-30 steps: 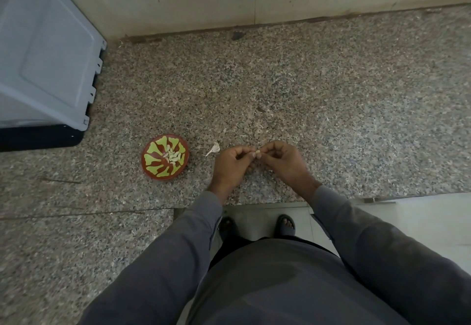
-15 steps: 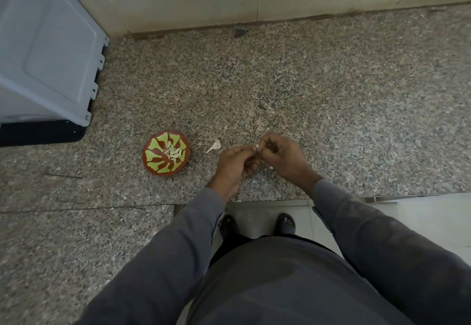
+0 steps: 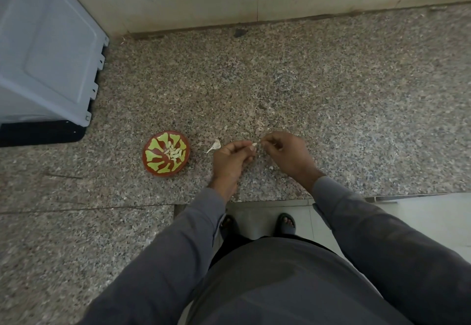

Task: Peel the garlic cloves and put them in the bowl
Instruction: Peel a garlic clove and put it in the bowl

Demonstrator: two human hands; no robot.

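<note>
A small red bowl (image 3: 153,163) with a green pattern sits on the granite counter and holds several peeled garlic cloves (image 3: 174,152). My left hand (image 3: 233,158) pinches a pale garlic clove (image 3: 254,144) at its fingertips, just right of the bowl. A few centimetres to the right, my right hand (image 3: 286,152) has its fingers pinched together, perhaps on a scrap of skin too small to make out. A garlic remnant with its stem (image 3: 215,145) lies on the counter between the bowl and my left hand.
A large grey plastic appliance (image 3: 46,52) stands at the back left. The granite counter (image 3: 331,90) meets a tiled wall at the back. The counter's front edge runs just below my wrists, with the floor and my sandalled feet beneath. Small skin flakes (image 3: 271,167) lie under my hands.
My hands have come apart: the right hand pulled a little to the right while the left keeps the clove. Both hands sit slightly higher in the view.
</note>
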